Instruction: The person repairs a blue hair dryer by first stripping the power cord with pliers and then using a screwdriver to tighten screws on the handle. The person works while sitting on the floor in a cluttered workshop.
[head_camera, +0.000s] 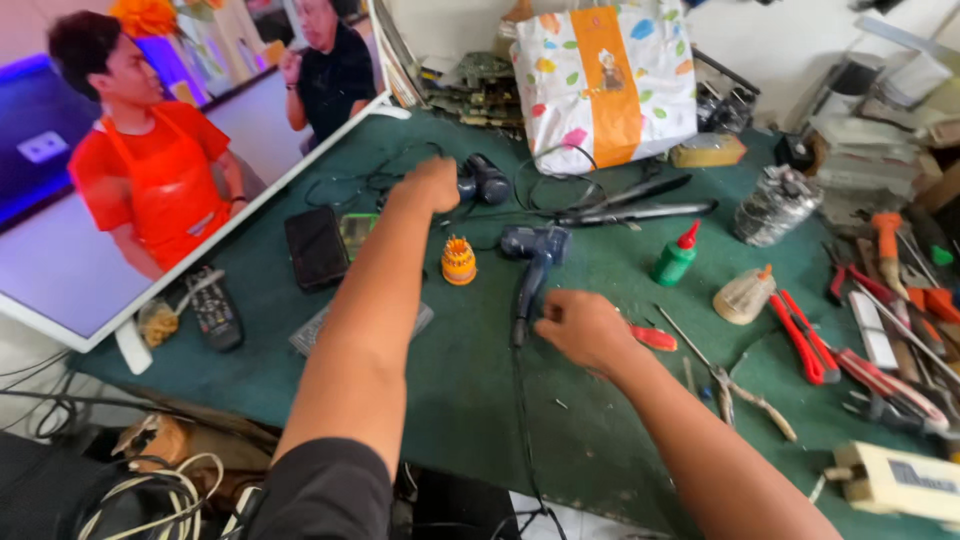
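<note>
Dark blue hair dryer (533, 258) lying on table (600, 420); handle gripped by closed right hand (583, 328). Left hand (432, 184) fisted, contents hidden.

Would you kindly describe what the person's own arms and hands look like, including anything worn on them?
Both forearms are bare. The left arm comes out of a short dark sleeve that ends at the upper arm. The right arm shows no sleeve within the picture. Neither the left hand nor the right hand wears a glove, and no watch, ring or bracelet is visible on either wrist.
</note>
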